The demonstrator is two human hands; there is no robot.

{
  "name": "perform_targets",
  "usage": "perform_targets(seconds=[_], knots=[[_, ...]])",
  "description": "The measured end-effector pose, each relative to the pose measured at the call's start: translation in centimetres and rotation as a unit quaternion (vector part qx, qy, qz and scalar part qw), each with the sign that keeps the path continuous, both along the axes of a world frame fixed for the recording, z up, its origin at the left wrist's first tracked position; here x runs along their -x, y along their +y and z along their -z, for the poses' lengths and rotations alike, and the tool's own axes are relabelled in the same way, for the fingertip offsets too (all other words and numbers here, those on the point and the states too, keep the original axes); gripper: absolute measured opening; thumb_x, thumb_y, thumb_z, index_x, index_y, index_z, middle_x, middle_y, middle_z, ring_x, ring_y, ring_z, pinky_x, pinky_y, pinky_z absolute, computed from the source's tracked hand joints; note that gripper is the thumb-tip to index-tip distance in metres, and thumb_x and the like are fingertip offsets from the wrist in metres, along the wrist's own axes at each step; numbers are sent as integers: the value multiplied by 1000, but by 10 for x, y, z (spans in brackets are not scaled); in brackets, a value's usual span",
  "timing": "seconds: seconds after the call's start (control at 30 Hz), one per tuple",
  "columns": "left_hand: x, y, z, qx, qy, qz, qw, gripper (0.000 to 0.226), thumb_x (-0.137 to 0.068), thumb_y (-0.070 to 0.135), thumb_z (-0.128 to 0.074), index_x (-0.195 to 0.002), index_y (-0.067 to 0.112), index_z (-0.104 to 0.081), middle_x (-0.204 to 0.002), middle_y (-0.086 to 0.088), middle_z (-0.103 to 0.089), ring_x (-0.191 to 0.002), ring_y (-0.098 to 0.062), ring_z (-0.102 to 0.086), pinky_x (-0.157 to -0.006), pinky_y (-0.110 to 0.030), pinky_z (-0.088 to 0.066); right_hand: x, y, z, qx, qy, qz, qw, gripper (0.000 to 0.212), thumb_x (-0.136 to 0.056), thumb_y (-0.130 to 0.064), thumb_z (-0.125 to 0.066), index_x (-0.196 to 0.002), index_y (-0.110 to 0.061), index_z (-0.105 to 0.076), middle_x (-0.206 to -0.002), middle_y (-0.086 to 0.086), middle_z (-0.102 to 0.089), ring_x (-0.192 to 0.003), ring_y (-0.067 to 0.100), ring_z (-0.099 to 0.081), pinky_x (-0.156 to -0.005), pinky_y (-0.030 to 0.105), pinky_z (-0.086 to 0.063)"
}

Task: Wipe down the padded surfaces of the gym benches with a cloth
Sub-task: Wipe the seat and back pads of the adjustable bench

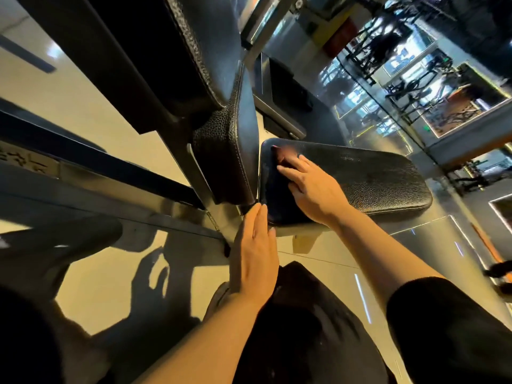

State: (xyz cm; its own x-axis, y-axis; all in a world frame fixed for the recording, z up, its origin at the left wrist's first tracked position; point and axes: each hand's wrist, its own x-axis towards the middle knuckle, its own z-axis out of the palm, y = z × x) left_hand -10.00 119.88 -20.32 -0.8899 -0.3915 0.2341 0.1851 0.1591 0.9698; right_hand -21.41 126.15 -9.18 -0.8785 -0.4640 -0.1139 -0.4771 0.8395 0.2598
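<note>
Back pad (230, 151): black, grained, stitched at the edge, standing steeply on its frame just left of the seat pad. I judge it firm foam under vinyl, fixed to steel; it does not need holding, only pressure from the cloth.

My left hand (253, 256): fingers straight and together, fingertips at the gap where the two pads meet, touching or nearly touching the seat pad's near corner. It holds nothing.

Cloth (270, 184): a dark, smooth patch lying on the left end of the seat pad, under and beside my right fingers. It is blurred and close in tone to the vinyl, so its outline is uncertain. I judge it light, limp and apt to bunch; press it flat rather than pinch it.

My right hand (310, 187): fingers spread and nearly straight, palm down on the cloth, pressing.

Seat pad (374, 178): the grained surface probably grips the cloth slightly.
</note>
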Motion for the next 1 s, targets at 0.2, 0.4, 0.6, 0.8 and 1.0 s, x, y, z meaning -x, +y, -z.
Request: perform_targets(seconds=[0.2,0.4,0.6,0.8,1.0], knots=[[4,2,-8,-48,-35,-25,998,41,-90,-6,-56,-132,-6,-51,-135,-19,-51,-124,-24,-50,-109,-17,-20,-43,9,1,-15,-23,-99,995,47,-96,-28,-33,-134,-14,-57,-145,6,-48,-133,31,-41,-108,41,-37],[10,0,-10,-37,-2,-18,999,38,-91,-8,-53,-129,-5,-54,-135,-17,-51,-122,-12,-45,-103,3,-14,17,-13,10,-10,38,-2,999,40,-99,-17,-44,-137,-9,-53,-149,10,-40,-142,31,-26,-119,38,-15],[24,0,-16,-61,19,-22,998,35,-93,-4,-51,-128,-6,-54,-134,-18,-52,-128,-10,-39,-106,0,-11,17,9,-8,-5,66,17,998,40,-97,-15,-44,-135,-11,-55,-138,9,-50,-129,30,-41,-105,42,-39],[39,-1,-16,-41,41,-18,998,32,-93,-2,-47,-122,-8,-58,-127,-22,-57,-127,-13,-43,-105,2,-11,38,-12,3,11,13,13,1000,41,-98,-15,-45,-138,-8,-51,-146,9,-44,-138,29,-33,-115,41,-26],[45,3,-12,-58,43,-17,997,33,-93,5,-45,-120,-9,-59,-124,-22,-59,-126,-20,-47,-106,-4,-16,46,12,-17,18,59,63,996,42,-95,-9,-45,-136,-10,-54,-140,8,-50,-131,28,-42,-109,38,-35]])
